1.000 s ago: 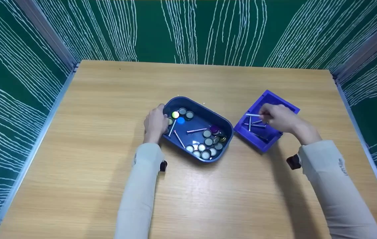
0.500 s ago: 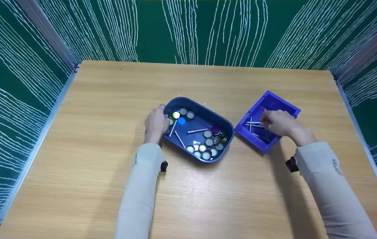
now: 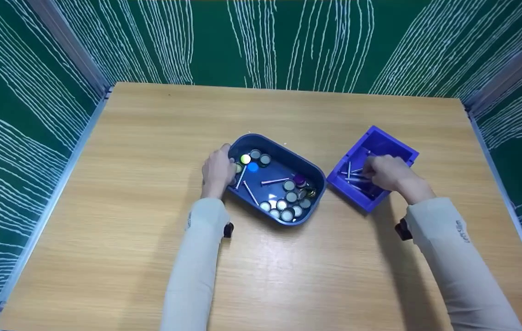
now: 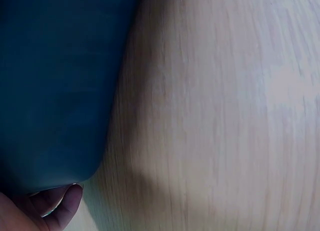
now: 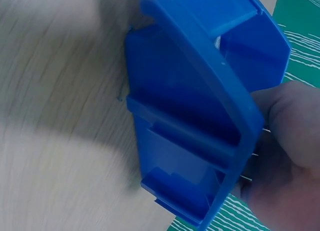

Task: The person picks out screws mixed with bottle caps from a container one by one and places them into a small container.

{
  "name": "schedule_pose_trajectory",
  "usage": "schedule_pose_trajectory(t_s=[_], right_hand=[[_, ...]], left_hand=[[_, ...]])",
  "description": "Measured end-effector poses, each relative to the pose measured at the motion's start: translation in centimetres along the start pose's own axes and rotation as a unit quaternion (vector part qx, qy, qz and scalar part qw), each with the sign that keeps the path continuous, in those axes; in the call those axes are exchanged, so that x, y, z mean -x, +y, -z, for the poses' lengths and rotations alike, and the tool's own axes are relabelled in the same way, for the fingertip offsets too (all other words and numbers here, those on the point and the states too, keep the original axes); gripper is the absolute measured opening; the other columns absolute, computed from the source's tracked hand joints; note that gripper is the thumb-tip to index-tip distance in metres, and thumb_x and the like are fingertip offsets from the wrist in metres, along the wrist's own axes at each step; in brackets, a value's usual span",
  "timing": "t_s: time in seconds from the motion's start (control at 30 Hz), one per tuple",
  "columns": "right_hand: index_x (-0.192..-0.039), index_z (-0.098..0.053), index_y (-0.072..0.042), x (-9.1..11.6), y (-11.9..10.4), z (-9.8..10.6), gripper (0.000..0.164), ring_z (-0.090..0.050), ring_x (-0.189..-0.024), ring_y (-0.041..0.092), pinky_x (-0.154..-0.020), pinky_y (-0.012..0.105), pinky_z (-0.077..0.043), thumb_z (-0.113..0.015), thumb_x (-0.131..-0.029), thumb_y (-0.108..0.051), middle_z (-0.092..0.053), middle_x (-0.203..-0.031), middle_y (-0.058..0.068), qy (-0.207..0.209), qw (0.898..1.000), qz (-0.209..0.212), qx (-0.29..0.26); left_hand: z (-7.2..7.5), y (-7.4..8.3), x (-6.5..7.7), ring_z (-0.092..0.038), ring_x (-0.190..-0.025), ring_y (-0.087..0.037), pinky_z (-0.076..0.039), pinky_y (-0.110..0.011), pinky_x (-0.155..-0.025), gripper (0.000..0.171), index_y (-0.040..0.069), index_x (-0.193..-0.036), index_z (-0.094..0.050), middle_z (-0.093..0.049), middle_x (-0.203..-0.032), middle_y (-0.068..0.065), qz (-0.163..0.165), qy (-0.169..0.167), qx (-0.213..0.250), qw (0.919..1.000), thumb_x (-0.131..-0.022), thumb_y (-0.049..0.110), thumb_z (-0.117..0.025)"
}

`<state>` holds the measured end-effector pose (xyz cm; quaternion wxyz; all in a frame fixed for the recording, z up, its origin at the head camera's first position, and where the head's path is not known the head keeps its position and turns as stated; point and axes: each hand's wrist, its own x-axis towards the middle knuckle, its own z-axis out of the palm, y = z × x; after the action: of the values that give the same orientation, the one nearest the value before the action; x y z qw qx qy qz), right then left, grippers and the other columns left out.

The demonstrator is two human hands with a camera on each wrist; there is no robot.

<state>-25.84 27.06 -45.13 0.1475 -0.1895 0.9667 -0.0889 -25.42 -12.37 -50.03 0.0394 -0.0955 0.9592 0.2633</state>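
My left hand grips the dark blue tub at the rim of its left end. My right hand is to the right of the tub, fingers lowered into the purple bin; the fingertips are hidden, so I cannot tell whether they pinch anything. The bin stands on the wooden table just right of the tub, one corner at the tub's right end; contact between them cannot be determined. Several metal fasteners lie in the bin, beside my right fingers. Inside the tub: three similar rods, a blue cap towards the left end, and grey caps clustered at the right end.
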Motion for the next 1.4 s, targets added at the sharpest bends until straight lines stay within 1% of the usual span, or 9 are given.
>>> schedule_pose_trajectory(t_s=[0.1, 0.23, 0.4, 0.63, 0.87, 0.97, 1.1, 1.2, 1.4], right_hand=[[-0.100, -0.066, 0.002, 0.0, 0.1, 0.2, 0.016, -0.063, -0.093, 0.039, -0.085, 0.056, -0.048, -0.058, -0.087, -0.002, -0.068, -0.098, 0.022, 0.017, 1.000, -0.002, 0.000], [-0.102, -0.065, 0.003, 0.0, 0.2, 0.4, 0.017, -0.062, -0.093, 0.037, -0.085, 0.055, -0.049, -0.055, -0.088, -0.002, -0.067, -0.099, 0.023, 0.016, 1.000, -0.011, -0.018], [-0.100, -0.064, 0.001, 0.0, -0.1, 0.6, 0.015, -0.060, -0.089, 0.033, -0.083, 0.053, -0.050, -0.052, -0.090, -0.002, -0.066, -0.097, 0.019, 0.017, 0.999, -0.014, -0.028], [-0.111, -0.063, 0.001, -0.1, -1.3, 1.4, 0.021, -0.060, -0.096, 0.033, -0.089, 0.055, -0.049, -0.050, -0.096, -0.007, -0.066, -0.106, 0.020, 0.021, 0.998, -0.026, -0.054], [-0.118, -0.061, 0.002, -0.5, -2.6, 2.1, 0.026, -0.056, -0.091, 0.031, -0.082, 0.048, -0.049, -0.048, -0.097, -0.008, -0.063, -0.105, 0.019, 0.038, 0.996, -0.034, -0.067], [-0.118, -0.061, 0.001, -0.8, -3.3, 2.5, 0.026, -0.057, -0.089, 0.030, -0.082, 0.048, -0.051, -0.049, -0.098, -0.009, -0.065, -0.105, 0.019, 0.042, 0.997, -0.027, -0.060], [-0.115, -0.063, 0.000, -1.2, -4.5, 3.1, 0.023, -0.060, -0.088, 0.030, -0.083, 0.050, -0.053, -0.051, -0.098, -0.010, -0.067, -0.104, 0.020, 0.056, 0.997, -0.008, -0.049], [-0.114, -0.063, -0.001, -1.5, -5.4, 3.3, 0.022, -0.063, -0.088, 0.029, -0.082, 0.048, -0.054, -0.052, -0.097, -0.011, -0.068, -0.103, 0.019, 0.065, 0.997, 0.001, -0.047], [-0.111, -0.064, -0.004, -2.2, -7.7, 2.9, 0.019, -0.068, -0.089, 0.029, -0.078, 0.045, -0.056, -0.055, -0.097, -0.014, -0.070, -0.101, 0.016, 0.086, 0.995, 0.034, -0.033]], left_hand=[[0.0, 0.0, 0.0, -0.062, -0.117, -0.034, -0.051, -0.050, -0.095, 0.040, 0.015, -0.138, -0.052, -0.063, -0.132, -0.013, -0.004, 0.007, -0.003, 1.0000, -0.098, 0.018, -0.053], [0.0, 0.0, 0.0, -0.062, -0.117, -0.034, -0.050, -0.050, -0.096, 0.040, 0.015, -0.139, -0.051, -0.063, -0.133, -0.013, -0.003, 0.007, 0.001, 1.0000, -0.099, 0.018, -0.053], [0.0, -0.1, 0.0, -0.062, -0.118, -0.033, -0.050, -0.050, -0.096, 0.040, 0.015, -0.139, -0.051, -0.062, -0.134, -0.013, -0.003, 0.006, 0.004, 1.0000, -0.099, 0.019, -0.053], [-0.1, -0.1, -0.1, -0.061, -0.118, -0.033, -0.050, -0.050, -0.097, 0.041, 0.014, -0.140, -0.051, -0.062, -0.135, -0.013, -0.003, 0.006, 0.006, 1.0000, -0.099, 0.018, -0.053], [-0.2, 0.0, -0.1, -0.060, -0.121, -0.032, -0.049, -0.050, -0.099, 0.042, 0.014, -0.142, -0.049, -0.060, -0.137, -0.013, 0.000, 0.001, 0.010, 0.9999, -0.100, 0.018, -0.052], [-0.2, -0.1, 0.0, -0.061, -0.120, -0.033, -0.050, -0.050, -0.097, 0.042, 0.015, -0.142, -0.049, -0.061, -0.137, -0.013, 0.001, 0.002, 0.005, 1.0000, -0.100, 0.018, -0.052], [-0.2, -0.1, 0.0, -0.063, -0.116, -0.033, -0.052, -0.050, -0.093, 0.041, 0.016, -0.140, -0.051, -0.063, -0.134, -0.012, 0.002, 0.009, 0.001, 1.0000, -0.099, 0.018, -0.052], [-0.2, -0.1, 0.0, -0.063, -0.116, -0.033, -0.051, -0.050, -0.094, 0.041, 0.016, -0.141, -0.051, -0.062, -0.135, -0.013, 0.003, 0.006, 0.003, 1.0000, -0.099, 0.018, -0.053], [-0.1, 0.1, -0.1, -0.062, -0.118, -0.032, -0.050, -0.050, -0.097, 0.043, 0.016, -0.142, -0.049, -0.061, -0.137, -0.012, 0.008, -0.007, 0.004, 0.9999, -0.100, 0.019, -0.052]])
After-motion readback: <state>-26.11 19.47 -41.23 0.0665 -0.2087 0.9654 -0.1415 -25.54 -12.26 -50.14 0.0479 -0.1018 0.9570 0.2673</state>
